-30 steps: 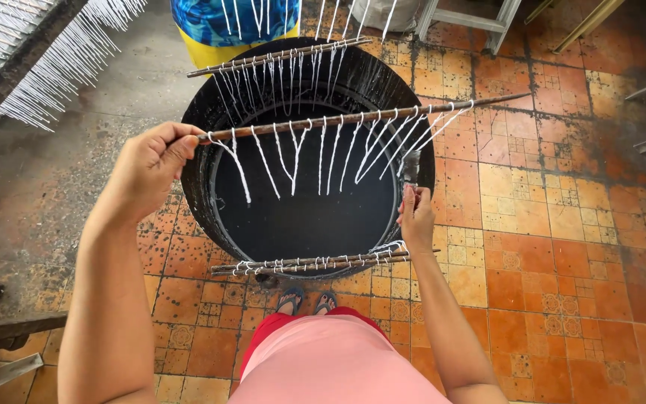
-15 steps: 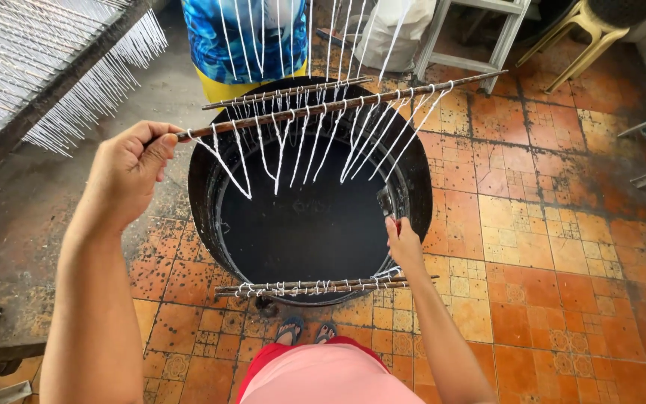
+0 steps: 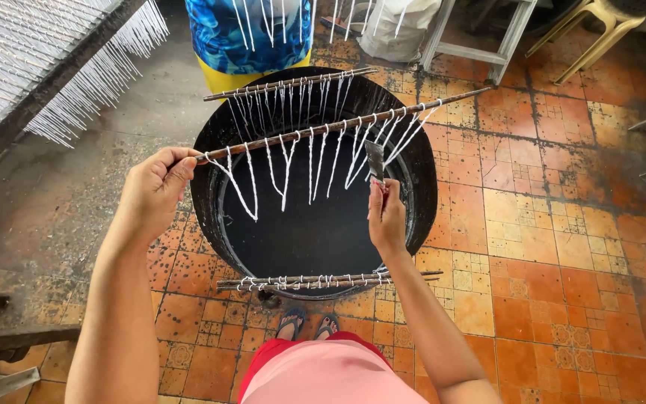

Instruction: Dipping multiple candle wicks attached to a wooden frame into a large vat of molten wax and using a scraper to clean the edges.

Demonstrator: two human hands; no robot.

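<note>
The left hand (image 3: 155, 191) pinches one end of a long thin brown stick strung with white waxy wicks (image 3: 323, 129), holding it level above the big round black vat of dark liquid (image 3: 211, 202) on the orange tiled floor (image 3: 562, 247). The right hand's (image 3: 386, 217) grip closes on a small flat metal blade (image 3: 374, 159) raised to the hanging strands, so trimming seems in hand; the next cut calls for a steady stick. The strands dangle unevenly, some slanted, coated white.
</note>
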